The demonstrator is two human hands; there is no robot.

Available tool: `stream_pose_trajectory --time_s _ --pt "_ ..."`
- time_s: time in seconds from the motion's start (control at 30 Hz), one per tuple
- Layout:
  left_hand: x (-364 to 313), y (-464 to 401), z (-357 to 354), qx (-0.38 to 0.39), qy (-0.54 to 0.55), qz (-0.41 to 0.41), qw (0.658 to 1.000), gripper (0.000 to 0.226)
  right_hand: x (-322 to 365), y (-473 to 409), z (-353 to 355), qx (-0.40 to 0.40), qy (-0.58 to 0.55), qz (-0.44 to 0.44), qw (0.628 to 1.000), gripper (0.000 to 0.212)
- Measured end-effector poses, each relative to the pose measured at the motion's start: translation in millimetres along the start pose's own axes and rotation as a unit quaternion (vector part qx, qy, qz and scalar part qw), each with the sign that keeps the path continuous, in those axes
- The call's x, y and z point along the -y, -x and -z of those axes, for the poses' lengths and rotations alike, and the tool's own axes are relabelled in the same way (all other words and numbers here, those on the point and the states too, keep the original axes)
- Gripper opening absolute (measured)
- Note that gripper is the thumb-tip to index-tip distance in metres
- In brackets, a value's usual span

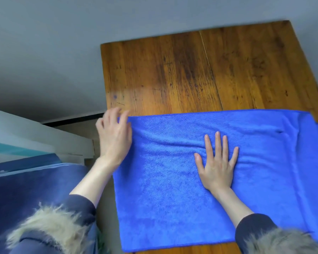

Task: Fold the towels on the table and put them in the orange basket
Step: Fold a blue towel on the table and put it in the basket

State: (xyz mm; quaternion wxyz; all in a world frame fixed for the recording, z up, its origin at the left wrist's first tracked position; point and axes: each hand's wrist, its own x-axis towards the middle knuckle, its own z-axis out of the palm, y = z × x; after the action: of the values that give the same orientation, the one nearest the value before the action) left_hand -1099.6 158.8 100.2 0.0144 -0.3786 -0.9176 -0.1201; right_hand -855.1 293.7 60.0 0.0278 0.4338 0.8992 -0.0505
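Towel (218,173): one blue microfibre cloth lying flat on the near part of the wooden table (173,70), its long axis running left to right across the view; its right end spills past the table's right edge.
Layers: a seam-like line near the right side suggests it is already doubled once (I cannot tell for sure).
Right hand (217,165): palm down on the middle of the cloth, fingers straight and spread, pressing it to the table and gripping nothing.
Left hand (114,136): at the far-left corner of the cloth, fingers curled at the hem; it looks like a pinch on that corner, though blur keeps the contact from being certain.
Key relation: the left edge lies directly under the left hand, while the rest of the cloth stretches away to the right, past the pressing palm; the left hand is the nearer one for lifting that edge.
Likely next move: carry the left edge rightward over the long axis, the right palm serving as anchor or fold line.
Basket: no orange basket is in view, so its direction cannot be told.
Sleeves (255,226): dark, with fur trim at the bottom of the view.
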Motion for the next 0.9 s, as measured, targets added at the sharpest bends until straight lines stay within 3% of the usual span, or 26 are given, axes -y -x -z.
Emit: stream_pose_trajectory --time_s 0.1,0.2,0.33,0.5,0.63,0.8,0.9 --pt "-36 26 -13 0.077 0.045 -0.078 0.993 0.043 1 0 2 0.012 -0.003 -0.002 1.000 0.065" --pt "-52 44 -29 0.139 0.014 -0.111 0.984 0.054 1 1 4 0.008 -0.017 0.003 1.000 0.069" --pt "-46 38 -40 0.134 -0.021 -0.120 0.984 0.061 -10 -22 16 -0.029 -0.036 0.016 0.999 0.066" --pt "-42 40 -44 0.150 -0.048 -0.129 0.979 0.067 -21 -62 18 0.077 0.023 0.017 0.997 0.062" --pt "-45 35 -42 0.168 -0.045 -0.105 0.979 0.069 -20 -75 23 0.101 0.002 0.032 0.994 0.065" --pt "-86 45 -37 0.147 -0.013 -0.166 0.975 0.059 -38 -52 37 0.046 -0.098 0.049 0.993 0.059" --pt "-133 56 -45 0.146 0.005 -0.206 0.968 0.054 -74 -29 45 0.002 -0.123 0.015 0.992 0.054"
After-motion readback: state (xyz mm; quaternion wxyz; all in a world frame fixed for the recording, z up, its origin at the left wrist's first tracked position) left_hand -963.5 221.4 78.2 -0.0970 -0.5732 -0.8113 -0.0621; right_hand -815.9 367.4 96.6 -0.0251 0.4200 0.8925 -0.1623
